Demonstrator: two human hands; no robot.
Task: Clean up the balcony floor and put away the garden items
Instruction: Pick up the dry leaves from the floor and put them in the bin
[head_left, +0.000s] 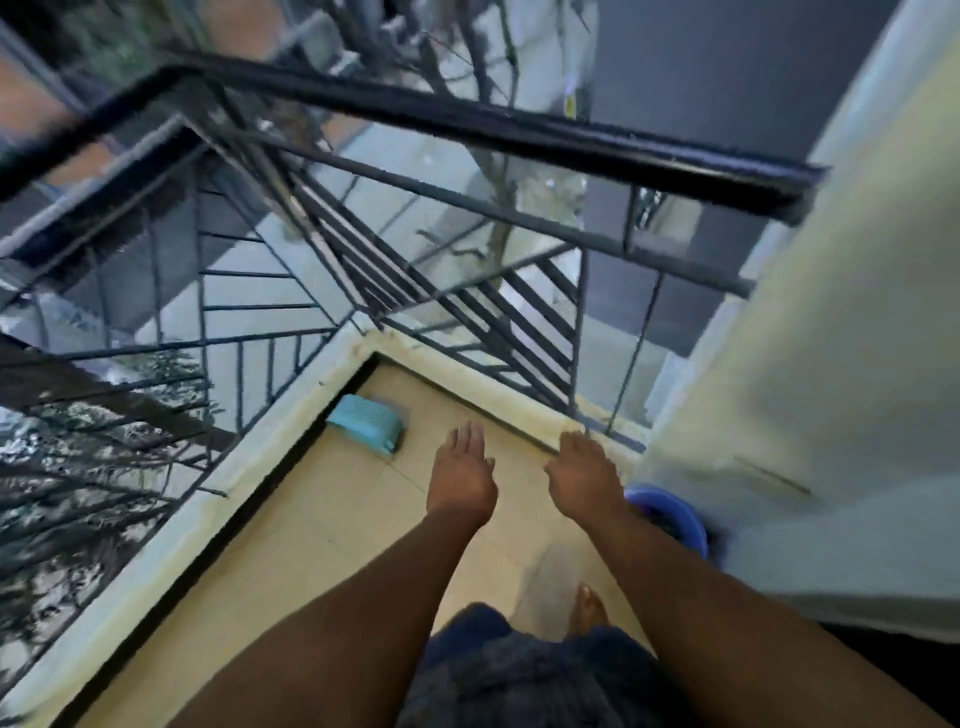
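Both my arms stretch forward over the beige tiled balcony floor (322, 525). My left hand (462, 475) is flat and empty, fingers extended toward the far corner. My right hand (584, 480) hangs beside it with fingers loosely curled downward and holds nothing. A light blue plastic basket (363, 423) lies upturned in the corner of the floor, left of and beyond my left hand. A blue-purple basin (675, 512) sits on the floor against the wall, partly hidden by my right forearm.
A black metal railing (467, 124) with slanted bars encloses the corner on the left and far sides, above a pale raised kerb (218, 483). A cream wall (831, 364) stands close on the right. My bare foot (589, 605) rests on the tiles below.
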